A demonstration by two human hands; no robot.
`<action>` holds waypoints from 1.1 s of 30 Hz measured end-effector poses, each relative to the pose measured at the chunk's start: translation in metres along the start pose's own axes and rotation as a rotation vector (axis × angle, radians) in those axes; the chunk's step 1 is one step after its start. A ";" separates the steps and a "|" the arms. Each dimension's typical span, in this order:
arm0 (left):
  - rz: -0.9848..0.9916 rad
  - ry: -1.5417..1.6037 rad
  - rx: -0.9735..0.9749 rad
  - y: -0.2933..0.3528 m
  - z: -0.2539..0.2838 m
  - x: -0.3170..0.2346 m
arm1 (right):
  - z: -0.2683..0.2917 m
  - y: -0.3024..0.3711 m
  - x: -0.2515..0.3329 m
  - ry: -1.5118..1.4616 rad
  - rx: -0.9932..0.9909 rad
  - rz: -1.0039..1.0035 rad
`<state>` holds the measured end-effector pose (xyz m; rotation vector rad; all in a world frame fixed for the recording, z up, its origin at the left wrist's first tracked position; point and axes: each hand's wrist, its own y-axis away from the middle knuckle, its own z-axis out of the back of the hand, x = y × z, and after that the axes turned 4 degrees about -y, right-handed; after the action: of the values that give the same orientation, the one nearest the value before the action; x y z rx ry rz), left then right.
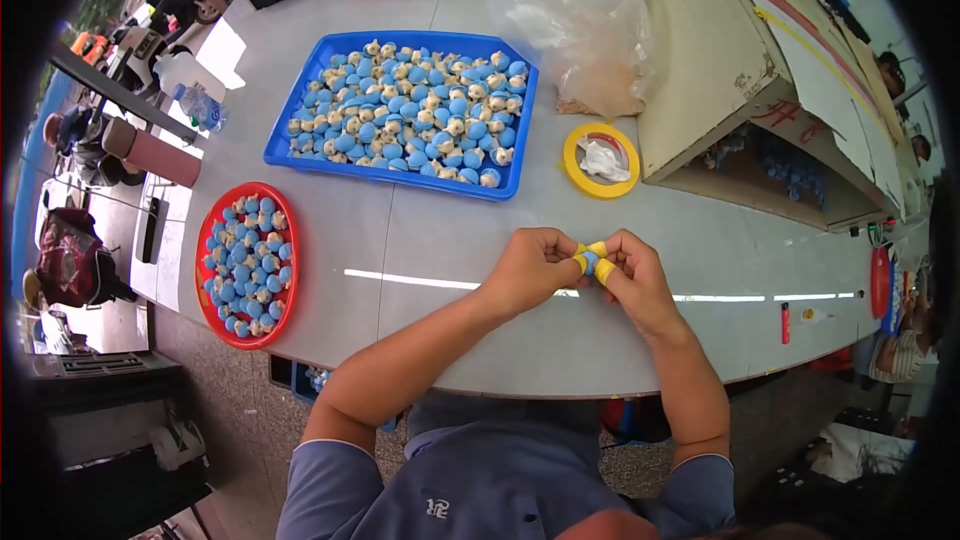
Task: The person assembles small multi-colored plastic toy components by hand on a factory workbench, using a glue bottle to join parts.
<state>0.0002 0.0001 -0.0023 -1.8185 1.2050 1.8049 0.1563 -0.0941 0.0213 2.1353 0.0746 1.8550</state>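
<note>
Both hands meet over the table's near side, pinching one small blue piece (pixel 591 262) between them. My left hand (pixel 540 262) grips it from the left, and my right hand (pixel 637 275) from the right. Yellow wraps cover several fingertips of both hands. The fingers hide most of the piece, so its full shape cannot be made out. Beyond my hands lies a blue tray (pixel 400 180) filled with small blue-and-cream figure parts. To the left, a red round basket (pixel 291 285) holds more parts of the same kind.
A yellow tape roll (pixel 572 165) with crumpled white tissue inside lies beyond my hands. A clear plastic bag (pixel 570 20) and a worn box (pixel 720 80) stand far right. At left are a pink cup (pixel 165 158) and a bottle (pixel 200 108). A red lighter-like stick (pixel 785 323) lies right.
</note>
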 end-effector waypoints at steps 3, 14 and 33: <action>-0.005 0.007 0.016 0.001 0.000 -0.002 | 0.002 0.000 -0.001 0.028 0.001 -0.008; 0.026 0.141 0.053 0.003 0.003 -0.008 | 0.000 0.001 0.006 -0.109 0.008 -0.070; 0.011 0.178 0.094 0.002 0.005 -0.008 | 0.002 0.003 0.009 -0.054 0.029 -0.045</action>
<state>-0.0035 0.0052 0.0046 -1.9552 1.3426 1.5903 0.1595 -0.0949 0.0302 2.1832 0.1380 1.7809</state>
